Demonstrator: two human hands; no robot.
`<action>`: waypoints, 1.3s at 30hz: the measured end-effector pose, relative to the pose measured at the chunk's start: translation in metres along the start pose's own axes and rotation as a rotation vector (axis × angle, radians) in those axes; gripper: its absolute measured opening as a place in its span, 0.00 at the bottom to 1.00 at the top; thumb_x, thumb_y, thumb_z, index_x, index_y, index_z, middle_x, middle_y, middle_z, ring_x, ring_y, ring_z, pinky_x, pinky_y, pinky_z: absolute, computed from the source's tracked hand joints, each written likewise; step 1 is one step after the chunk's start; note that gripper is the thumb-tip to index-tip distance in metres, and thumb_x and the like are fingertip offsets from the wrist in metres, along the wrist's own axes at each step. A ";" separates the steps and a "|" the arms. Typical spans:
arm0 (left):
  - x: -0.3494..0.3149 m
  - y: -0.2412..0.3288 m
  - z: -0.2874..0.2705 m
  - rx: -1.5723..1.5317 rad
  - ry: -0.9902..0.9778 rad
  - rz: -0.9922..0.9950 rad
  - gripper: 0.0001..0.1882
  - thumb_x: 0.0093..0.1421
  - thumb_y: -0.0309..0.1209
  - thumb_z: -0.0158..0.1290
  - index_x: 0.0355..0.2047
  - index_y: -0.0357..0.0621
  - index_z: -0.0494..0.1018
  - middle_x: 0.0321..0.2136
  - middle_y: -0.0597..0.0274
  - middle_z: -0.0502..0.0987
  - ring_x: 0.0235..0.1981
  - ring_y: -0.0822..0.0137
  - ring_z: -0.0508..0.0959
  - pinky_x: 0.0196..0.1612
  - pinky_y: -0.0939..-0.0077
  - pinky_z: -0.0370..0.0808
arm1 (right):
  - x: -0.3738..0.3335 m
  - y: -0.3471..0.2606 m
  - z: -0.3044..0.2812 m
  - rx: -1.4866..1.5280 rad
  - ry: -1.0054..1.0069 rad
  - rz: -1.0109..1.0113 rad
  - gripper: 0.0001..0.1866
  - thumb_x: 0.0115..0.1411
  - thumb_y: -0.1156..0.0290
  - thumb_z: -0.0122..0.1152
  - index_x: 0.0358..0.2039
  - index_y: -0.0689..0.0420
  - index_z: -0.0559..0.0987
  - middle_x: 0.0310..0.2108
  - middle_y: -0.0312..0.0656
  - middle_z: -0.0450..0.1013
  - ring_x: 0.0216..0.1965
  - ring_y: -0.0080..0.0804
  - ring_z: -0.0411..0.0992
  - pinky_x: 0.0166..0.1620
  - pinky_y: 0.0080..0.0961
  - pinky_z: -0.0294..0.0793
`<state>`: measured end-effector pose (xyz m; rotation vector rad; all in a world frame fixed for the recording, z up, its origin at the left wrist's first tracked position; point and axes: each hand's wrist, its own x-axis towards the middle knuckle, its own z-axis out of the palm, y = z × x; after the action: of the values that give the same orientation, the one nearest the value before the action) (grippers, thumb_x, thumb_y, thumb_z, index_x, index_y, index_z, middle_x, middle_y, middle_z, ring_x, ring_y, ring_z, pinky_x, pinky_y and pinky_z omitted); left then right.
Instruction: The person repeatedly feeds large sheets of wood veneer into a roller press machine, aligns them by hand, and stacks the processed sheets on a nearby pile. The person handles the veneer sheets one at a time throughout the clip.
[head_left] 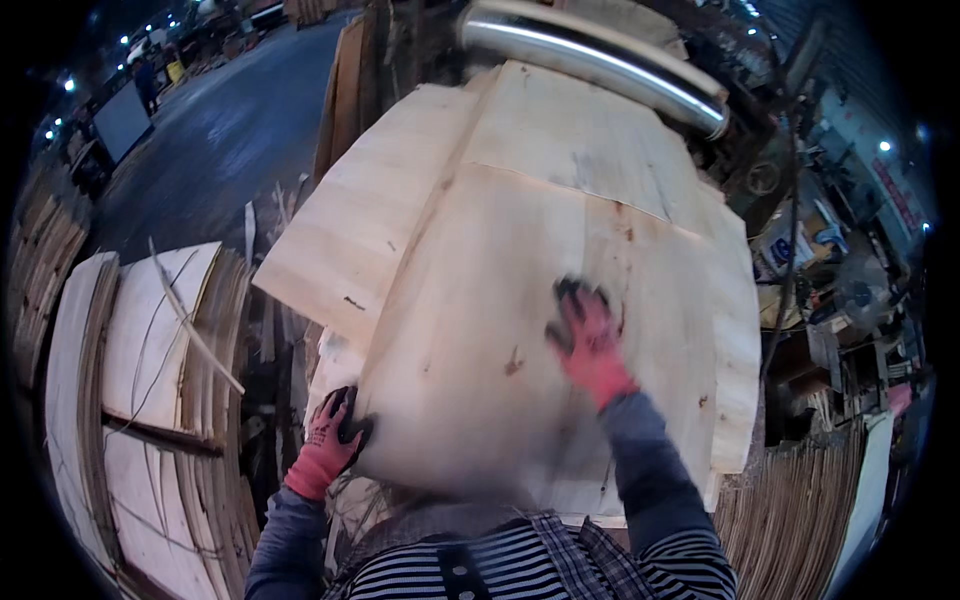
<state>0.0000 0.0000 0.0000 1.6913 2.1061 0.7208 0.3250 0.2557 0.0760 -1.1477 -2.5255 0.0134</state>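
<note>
Under the right fingers (572, 299), one big pale wood sheet (480, 300)

The right hand (593, 343) is spread wide over the sheet, holding nothing. The left hand (329, 440) bends at the sheet's near left edge; I cannot tell if its fingers grip it. Far past both hands' fingers is a shiny roller (600, 66); left of them stand wood stacks (145, 340).

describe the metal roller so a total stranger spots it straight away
Start at the big spread of pale wood veneer sheets mid-picture. Just beyond their far edge, the metal roller runs crosswise, sloping down rightward. Its bright silvery shine sets it apart from the matte sheets.
</note>
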 end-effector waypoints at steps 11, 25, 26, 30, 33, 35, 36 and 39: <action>0.013 0.108 -0.095 -1.102 -0.435 0.077 0.31 0.56 0.24 0.47 0.58 0.39 0.48 0.53 0.57 0.60 0.51 0.70 0.62 0.52 0.78 0.61 | -0.201 -0.128 -0.028 -0.106 -0.461 0.166 0.48 0.37 0.47 0.64 0.54 0.63 0.58 0.56 0.59 0.48 0.59 0.52 0.45 0.59 0.49 0.40; -0.010 0.096 -0.123 -1.029 -0.314 -0.028 0.33 0.52 0.22 0.45 0.58 0.34 0.46 0.51 0.51 0.62 0.47 0.66 0.67 0.49 0.75 0.64 | -0.211 -0.153 -0.124 -0.043 -0.003 0.211 0.26 0.33 0.67 0.61 0.38 0.56 0.73 0.42 0.49 0.68 0.43 0.52 0.66 0.47 0.46 0.65; 0.001 0.085 -0.112 -0.904 -0.206 0.074 0.32 0.52 0.22 0.46 0.57 0.33 0.48 0.50 0.50 0.63 0.46 0.65 0.68 0.48 0.75 0.65 | -0.190 -0.149 -0.120 -0.051 0.028 0.190 0.27 0.31 0.68 0.60 0.39 0.56 0.73 0.42 0.49 0.68 0.43 0.50 0.66 0.47 0.44 0.65; -0.020 0.020 -0.031 -0.166 0.055 0.122 0.35 0.48 0.30 0.52 0.55 0.33 0.51 0.52 0.43 0.59 0.52 0.52 0.63 0.52 0.64 0.61 | -0.114 -0.110 -0.108 -0.047 0.036 0.189 0.29 0.33 0.72 0.61 0.42 0.55 0.72 0.43 0.48 0.67 0.43 0.47 0.67 0.45 0.38 0.67; -0.025 0.025 -0.011 -0.019 -0.008 0.168 0.43 0.42 0.33 0.56 0.56 0.34 0.49 0.54 0.41 0.54 0.55 0.42 0.55 0.56 0.54 0.53 | -0.074 -0.082 -0.101 -0.058 0.106 0.175 0.26 0.38 0.70 0.59 0.43 0.53 0.71 0.43 0.47 0.67 0.43 0.45 0.67 0.45 0.36 0.67; -0.027 0.025 -0.005 -0.039 -0.007 0.072 0.41 0.43 0.28 0.55 0.56 0.35 0.48 0.53 0.42 0.57 0.53 0.45 0.58 0.55 0.59 0.56 | -0.044 -0.060 -0.086 -0.057 0.138 0.206 0.25 0.40 0.70 0.58 0.44 0.52 0.71 0.44 0.46 0.66 0.45 0.44 0.66 0.45 0.34 0.68; -0.022 0.026 -0.004 -0.165 0.008 0.036 0.40 0.44 0.27 0.54 0.56 0.35 0.48 0.53 0.42 0.57 0.53 0.46 0.59 0.55 0.60 0.56 | -0.026 -0.046 -0.076 -0.065 0.129 0.231 0.24 0.42 0.69 0.57 0.44 0.52 0.71 0.45 0.45 0.66 0.46 0.43 0.65 0.45 0.34 0.68; -0.015 0.031 -0.007 -0.285 0.030 0.031 0.37 0.46 0.21 0.50 0.57 0.35 0.48 0.52 0.43 0.59 0.53 0.49 0.61 0.55 0.66 0.58 | 0.030 0.016 -0.038 -0.055 0.193 0.256 0.24 0.47 0.68 0.54 0.48 0.51 0.68 0.49 0.44 0.64 0.48 0.42 0.64 0.49 0.35 0.65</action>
<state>0.0242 -0.0107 0.0234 1.5680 1.8926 1.0079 0.3307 0.2827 0.1183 -1.4148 -2.2108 -0.0974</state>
